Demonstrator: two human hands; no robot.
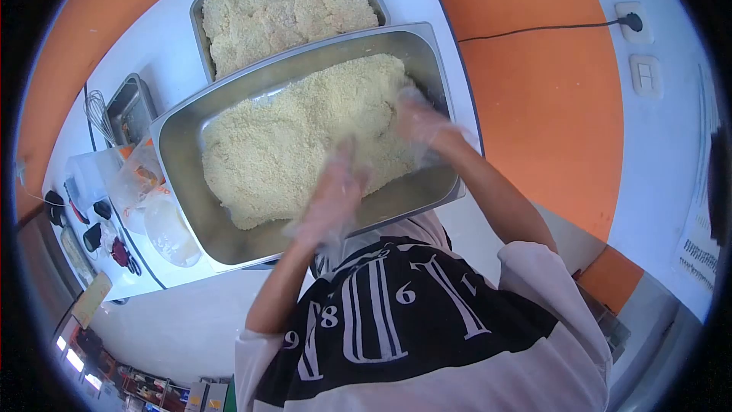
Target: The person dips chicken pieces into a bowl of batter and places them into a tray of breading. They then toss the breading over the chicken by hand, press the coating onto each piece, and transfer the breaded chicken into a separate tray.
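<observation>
A deep steel pan (183, 183) holds a broad bed of pale yellow bread crumbs (267, 145). My left hand (335, 194), in a clear plastic glove, is over the near side of the crumbs, its fingers smeared by motion. At the right end of the pan my right hand (423, 122), gloved the same way, reaches into the crumbs. Blur hides how its fingers are set. Between the hands the crumbs look stirred up, and I cannot make out whether anything lies under them.
Behind the pan stands a second steel tray (200, 30) heaped with crumb-coated pieces (290, 8). To the left are a whisk (99, 116), a small metal tin (131, 107), plastic bags (137, 175) and a white container (169, 229). A black cable (534, 30) runs to a wall socket.
</observation>
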